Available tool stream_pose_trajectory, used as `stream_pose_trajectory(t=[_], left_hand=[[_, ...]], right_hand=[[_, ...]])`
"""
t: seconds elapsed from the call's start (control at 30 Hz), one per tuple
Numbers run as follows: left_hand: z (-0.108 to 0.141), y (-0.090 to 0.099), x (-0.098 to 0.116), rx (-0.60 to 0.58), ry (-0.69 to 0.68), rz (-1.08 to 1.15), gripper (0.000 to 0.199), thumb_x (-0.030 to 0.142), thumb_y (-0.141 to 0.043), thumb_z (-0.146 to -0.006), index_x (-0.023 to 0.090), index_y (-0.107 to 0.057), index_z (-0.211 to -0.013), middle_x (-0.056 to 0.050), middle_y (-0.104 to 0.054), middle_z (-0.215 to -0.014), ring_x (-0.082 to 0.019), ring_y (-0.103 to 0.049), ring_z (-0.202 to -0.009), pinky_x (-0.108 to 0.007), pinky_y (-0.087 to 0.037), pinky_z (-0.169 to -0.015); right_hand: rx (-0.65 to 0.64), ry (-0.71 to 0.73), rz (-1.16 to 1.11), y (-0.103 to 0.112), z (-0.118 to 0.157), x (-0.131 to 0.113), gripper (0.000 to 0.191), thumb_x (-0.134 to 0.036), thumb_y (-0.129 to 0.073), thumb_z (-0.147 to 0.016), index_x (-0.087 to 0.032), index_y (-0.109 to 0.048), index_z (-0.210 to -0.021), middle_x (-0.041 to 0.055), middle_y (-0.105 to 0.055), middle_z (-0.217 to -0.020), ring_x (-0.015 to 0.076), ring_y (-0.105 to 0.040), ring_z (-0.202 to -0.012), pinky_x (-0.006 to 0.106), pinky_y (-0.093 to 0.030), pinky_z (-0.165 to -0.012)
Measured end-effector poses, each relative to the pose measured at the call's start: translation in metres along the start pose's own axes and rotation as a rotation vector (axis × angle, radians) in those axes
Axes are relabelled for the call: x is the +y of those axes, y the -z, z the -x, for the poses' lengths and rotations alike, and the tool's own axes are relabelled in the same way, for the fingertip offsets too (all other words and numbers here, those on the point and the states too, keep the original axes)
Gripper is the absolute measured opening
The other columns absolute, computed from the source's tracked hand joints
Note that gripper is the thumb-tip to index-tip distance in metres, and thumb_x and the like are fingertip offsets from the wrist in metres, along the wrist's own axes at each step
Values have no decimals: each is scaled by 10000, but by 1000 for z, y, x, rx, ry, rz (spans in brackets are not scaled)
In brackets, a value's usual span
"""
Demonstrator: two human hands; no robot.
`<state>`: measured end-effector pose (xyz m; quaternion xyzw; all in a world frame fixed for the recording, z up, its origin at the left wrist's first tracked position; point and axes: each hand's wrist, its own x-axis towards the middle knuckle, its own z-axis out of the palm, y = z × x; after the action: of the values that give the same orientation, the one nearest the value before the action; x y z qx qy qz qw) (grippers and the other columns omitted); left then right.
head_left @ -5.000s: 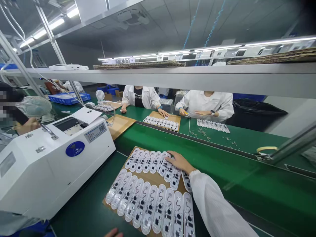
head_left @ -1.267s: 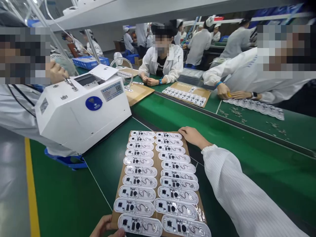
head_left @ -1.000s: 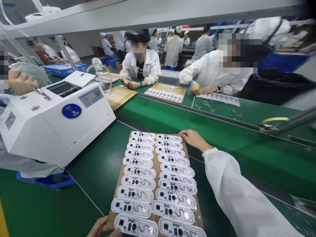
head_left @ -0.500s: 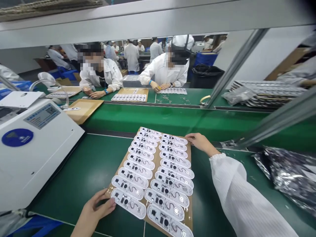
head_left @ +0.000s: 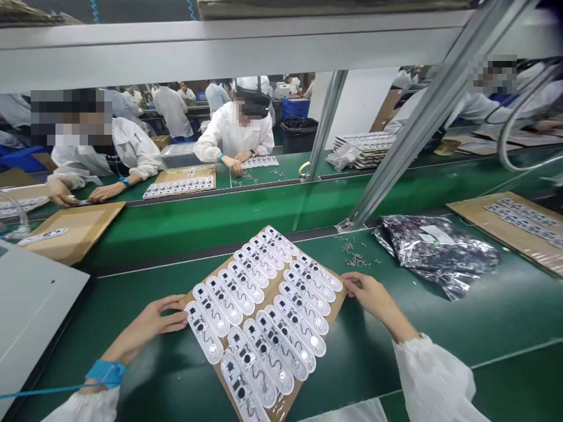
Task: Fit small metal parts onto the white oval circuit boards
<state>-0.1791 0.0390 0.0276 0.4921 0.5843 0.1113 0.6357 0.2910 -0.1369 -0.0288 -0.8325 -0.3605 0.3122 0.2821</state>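
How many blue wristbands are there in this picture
3: your own wristband, by your left hand holding the cardboard; a second wristband on the left co-worker opposite; a third wristband on the middle co-worker. Sleeves may hide more.

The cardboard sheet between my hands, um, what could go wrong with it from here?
First, the white oblong pieces could slide off if the cardboard sheet tips, since no raised rim shows around it. Second, your left hand and right hand grip it near opposite corners, so it might twist or sag. Third, the blue cord running from your left wristband might tug or catch as that arm moves.
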Motion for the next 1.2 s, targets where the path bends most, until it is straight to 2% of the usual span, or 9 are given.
stream_pose_trajectory(t=[0.2,0.4,0.57,0.7,0.8,0.9,1.03,1.1,1.2], left_hand=[[-36,1,29,-109,-14,-141,758,432,-868,-667,174,-538,-1298,-163,-563,-1361,-334,-654,-1135,-405,-581,-994],[-65,-2,53,-186,-40,-211,756,404,-871,-651,158,-571,-1300,-160,-626,-1256,-326,-678,-1082,-371,-590,-945],[-72,-20,70,-241,-98,-266,671,351,-840,-684,111,-616,-1269,-122,-668,-1138,-319,-695,-1015,-366,-585,-891],[-83,-40,82,-254,-110,-288,674,361,-857,-647,120,-646,-1240,-144,-670,-1153,-298,-720,-952,-372,-604,-861],[-95,-49,86,-239,-115,-291,679,400,-863,-642,130,-652,-1228,-162,-666,-1171,-293,-726,-938,-388,-612,-861],[-99,-51,85,-190,-133,-283,717,438,-846,-670,156,-613,-1287,-169,-657,-1198,-297,-719,-969,-393,-612,-862],[-90,-49,77,-131,-171,-232,734,433,-842,-677,219,-580,-1328,-154,-623,-1278,-308,-678,-1081,-379,-607,-881],[-83,-50,71,-87,-189,-200,724,451,-827,-697,232,-568,-1337,-146,-605,-1309,-302,-682,-1074,-389,-603,-899],[-70,-50,59,34,-233,-147,707,517,-772,-751,255,-529,-1361,-129,-561,-1364,-279,-689,-1058,-396,-578,-960]], right_hand=[[59,-143,-90,0,54,24,355,-431,-508,-771,-184,-654,-980,68,-760,-764,258,-727,-733,360,-522,-773],[72,-215,-194,-12,96,48,542,-619,-532,-702,-194,-656,-1014,93,-770,-843,297,-730,-789,396,-540,-776],[1,-378,-395,-18,139,81,583,-655,-631,-687,-211,-680,-1061,105,-765,-1016,311,-728,-921,366,-577,-771],[39,-497,-443,-19,164,91,621,-708,-611,-693,-240,-657,-1099,99,-758,-1052,311,-721,-972,339,-587,-755],[24,-564,-402,-17,168,88,653,-743,-577,-693,-257,-645,-1123,94,-753,-1082,312,-715,-993,328,-589,-729],[7,-534,-346,-14,163,84,680,-751,-545,-710,-254,-630,-1166,102,-744,-1102,305,-714,-997,317,-587,-724],[-11,-453,-305,-12,152,84,668,-746,-527,-728,-247,-635,-1160,105,-742,-1077,294,-727,-954,309,-586,-730],[-5,-410,-278,-10,148,84,631,-728,-530,-736,-249,-650,-1128,99,-746,-1037,290,-734,-924,302,-583,-713],[-16,-375,-273,-7,143,85,588,-715,-557,-728,-261,-671,-1084,90,-748,-1004,289,-737,-895,296,-581,-681]])
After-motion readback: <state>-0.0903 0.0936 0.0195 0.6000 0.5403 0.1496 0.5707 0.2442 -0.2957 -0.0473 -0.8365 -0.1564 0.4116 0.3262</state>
